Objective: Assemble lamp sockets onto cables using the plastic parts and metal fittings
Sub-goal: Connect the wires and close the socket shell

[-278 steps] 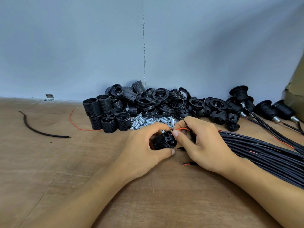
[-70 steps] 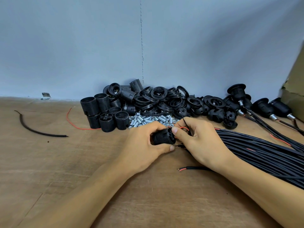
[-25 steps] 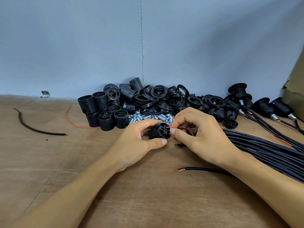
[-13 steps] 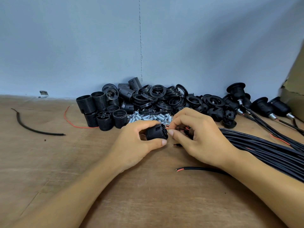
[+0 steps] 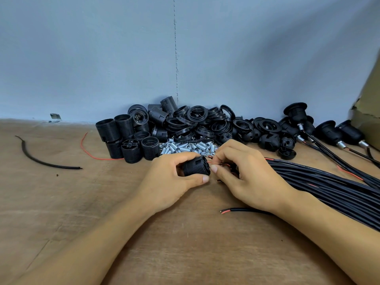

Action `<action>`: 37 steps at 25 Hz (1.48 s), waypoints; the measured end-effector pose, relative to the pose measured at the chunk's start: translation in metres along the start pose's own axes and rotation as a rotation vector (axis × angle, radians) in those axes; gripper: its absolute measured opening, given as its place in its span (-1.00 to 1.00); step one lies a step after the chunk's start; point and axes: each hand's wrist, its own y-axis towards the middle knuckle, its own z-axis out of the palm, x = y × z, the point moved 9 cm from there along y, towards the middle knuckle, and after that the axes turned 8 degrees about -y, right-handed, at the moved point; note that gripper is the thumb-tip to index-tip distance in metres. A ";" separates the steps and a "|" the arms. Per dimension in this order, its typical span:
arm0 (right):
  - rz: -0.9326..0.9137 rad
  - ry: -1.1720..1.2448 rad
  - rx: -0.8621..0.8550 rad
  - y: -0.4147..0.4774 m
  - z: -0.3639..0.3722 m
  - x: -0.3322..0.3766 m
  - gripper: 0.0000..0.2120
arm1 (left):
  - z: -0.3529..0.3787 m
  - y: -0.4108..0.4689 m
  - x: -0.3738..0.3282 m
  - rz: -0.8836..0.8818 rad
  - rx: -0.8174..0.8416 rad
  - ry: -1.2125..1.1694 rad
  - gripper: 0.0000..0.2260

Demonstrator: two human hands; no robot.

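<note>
My left hand point(image 5: 170, 179) grips a black threaded socket body point(image 5: 195, 166) on its side, just above the wooden table point(image 5: 82, 202). My right hand point(image 5: 246, 175) pinches thin red and black wire ends point(image 5: 223, 164) at the socket's right end. The cable they belong to is mostly hidden under my right hand. Behind my hands lie a heap of silver metal fittings point(image 5: 185, 146) and a pile of black threaded bodies point(image 5: 127, 136), rings point(image 5: 197, 120) and caps point(image 5: 269, 140).
A thick bundle of black cables point(image 5: 329, 186) runs off to the right. A loose cable end point(image 5: 242, 210) lies in front of my right wrist. Finished sockets on cables point(image 5: 329, 134) sit at the back right beside a cardboard box point(image 5: 368, 120). Scrap black cable point(image 5: 41, 159) and red wire point(image 5: 90, 153) lie at left.
The socket has turned in my left hand, its wired end now facing right toward my right fingers. Both hands have stayed in place near the metal fittings.
</note>
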 end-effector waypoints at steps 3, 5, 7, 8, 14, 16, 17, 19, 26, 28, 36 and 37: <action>-0.003 -0.002 0.018 -0.001 0.001 0.000 -0.93 | 0.000 0.000 -0.001 0.003 0.001 0.014 -0.64; -0.012 -0.001 0.010 -0.002 0.000 0.000 -0.95 | 0.000 -0.001 -0.003 0.011 0.003 0.019 -0.65; -0.014 -0.002 0.008 -0.002 0.000 0.001 -0.95 | 0.001 -0.001 -0.006 0.036 0.006 0.033 -0.69; -0.011 -0.002 0.009 -0.002 0.000 0.001 -0.95 | 0.002 -0.001 -0.007 0.043 0.007 0.035 -0.71; 0.009 -0.038 0.025 -0.003 0.004 0.000 -0.94 | 0.003 -0.002 -0.010 0.062 -0.002 0.066 -0.71; 0.011 -0.050 0.023 -0.003 0.005 0.000 -0.94 | 0.005 -0.002 -0.011 0.080 0.013 0.087 -0.74; 0.016 -0.049 0.022 -0.003 0.006 0.000 -0.94 | 0.006 -0.002 -0.011 0.086 0.021 0.089 -0.75; 0.023 -0.042 0.022 -0.002 0.006 -0.001 -0.94 | 0.006 -0.002 -0.011 0.083 0.021 0.074 -0.74; 0.077 0.054 0.003 0.000 0.000 -0.003 -0.89 | 0.006 0.000 -0.006 0.059 0.035 0.061 -0.75; 0.084 0.058 -0.003 0.000 -0.002 -0.003 -0.89 | 0.005 0.000 -0.005 0.054 0.032 0.055 -0.75; 0.089 0.014 0.028 0.000 0.001 -0.003 -0.90 | 0.008 0.000 -0.007 0.054 0.034 0.050 -0.76; 0.092 0.007 0.028 0.000 0.001 -0.003 -0.90 | 0.008 0.000 -0.008 0.063 0.028 0.070 -0.77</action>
